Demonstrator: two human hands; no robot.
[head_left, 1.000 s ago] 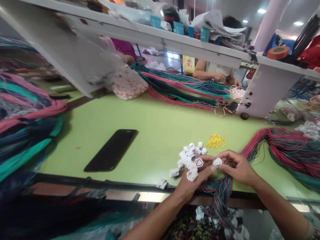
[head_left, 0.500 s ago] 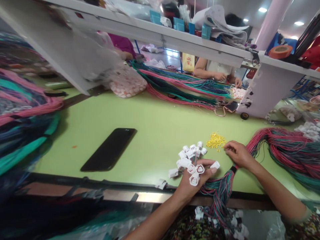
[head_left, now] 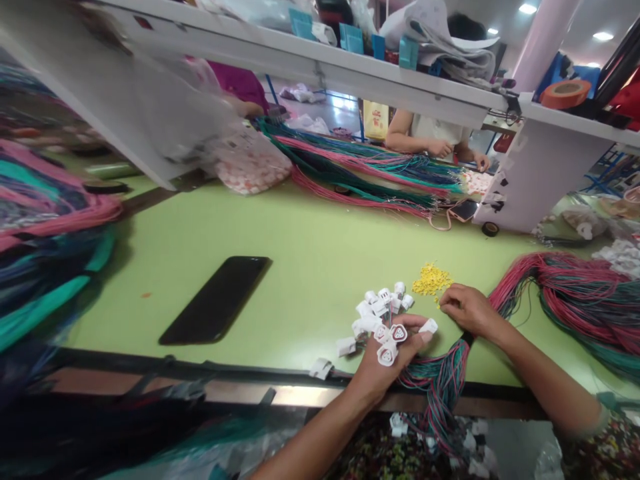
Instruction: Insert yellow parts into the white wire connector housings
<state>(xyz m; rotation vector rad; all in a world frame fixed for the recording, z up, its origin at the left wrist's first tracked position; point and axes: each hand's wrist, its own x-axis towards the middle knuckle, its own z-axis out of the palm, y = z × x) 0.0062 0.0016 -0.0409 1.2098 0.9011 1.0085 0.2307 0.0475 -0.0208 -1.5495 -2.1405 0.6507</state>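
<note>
My left hand (head_left: pixel 387 363) is closed on a white connector (head_left: pixel 429 326), pinched between thumb and fingertips. Several more white connectors (head_left: pixel 380 303) on thin wires fan out around and over this hand. Beside the small pile of yellow pieces (head_left: pixel 431 279), my right hand (head_left: pixel 467 308) has its thumb and fingertips together near the table; whether a piece is between them is too small to see. A bundle of red, green and dark wires (head_left: pixel 440 380) passes between my hands, bound with black tape (head_left: pixel 467 338), and hangs over the table edge.
A black phone (head_left: pixel 217 300) lies on the green table (head_left: pixel 310 260). Wire bundles lie at the left (head_left: pixel 55 220) and right (head_left: pixel 585 307). Behind are a bag of connectors (head_left: pixel 253 163), more wires and a shelf (head_left: pixel 350 73). Across the table, another person's hands (head_left: pixel 440 148) are at work.
My right hand has moved slightly left and down, its fingertips now at the lower edge of the yellow pile. My left hand still holds the connector.
</note>
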